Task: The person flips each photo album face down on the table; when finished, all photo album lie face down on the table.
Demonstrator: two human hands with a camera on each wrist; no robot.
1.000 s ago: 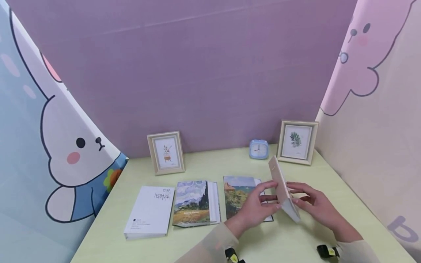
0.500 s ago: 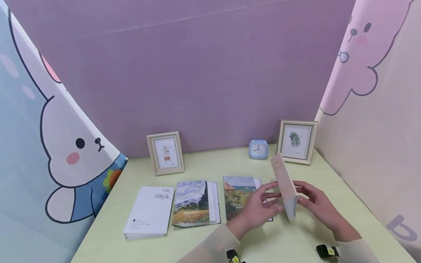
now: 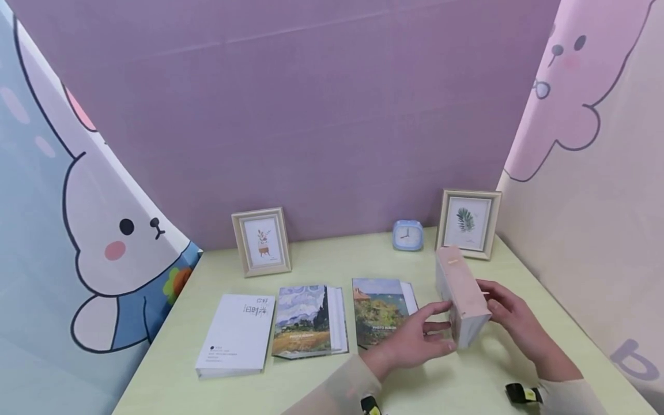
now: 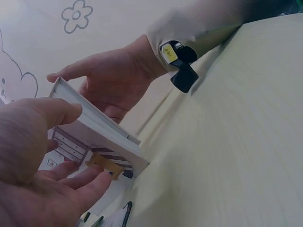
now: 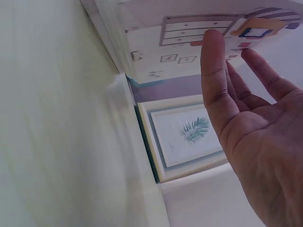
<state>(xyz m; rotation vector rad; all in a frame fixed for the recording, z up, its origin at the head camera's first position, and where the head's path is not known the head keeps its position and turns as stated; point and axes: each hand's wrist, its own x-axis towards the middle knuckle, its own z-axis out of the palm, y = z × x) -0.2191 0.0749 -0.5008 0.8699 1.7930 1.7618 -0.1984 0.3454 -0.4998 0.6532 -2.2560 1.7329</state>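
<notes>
Both hands hold a thick photo album [image 3: 464, 288] on edge between them, its pale pink spine facing up toward the head camera. My left hand [image 3: 410, 343] has its fingers and thumb on the album's left cover, beside the near end. On the opposite side, my right hand [image 3: 519, 320] touches the other cover, thumb close to the spine's near corner. Drawings of furniture show on the album's cover [image 4: 78, 142] in the left wrist view. Seen from the right wrist, the right fingers [image 5: 215, 71] lie against a cover with similar drawings.
A white album [image 3: 236, 334] and two painted-cover albums, one left [image 3: 301, 323] and one right [image 3: 378, 305], lie on the light table [image 3: 321, 386]. Behind them stand a plant picture frame [image 3: 261, 242], a blue clock [image 3: 408, 235] and a leaf picture frame [image 3: 469, 225].
The held album has turned and shifted slightly right, bringing its pink spine round toward the head camera. Both hands moved right with it. Everything else stays in place.
</notes>
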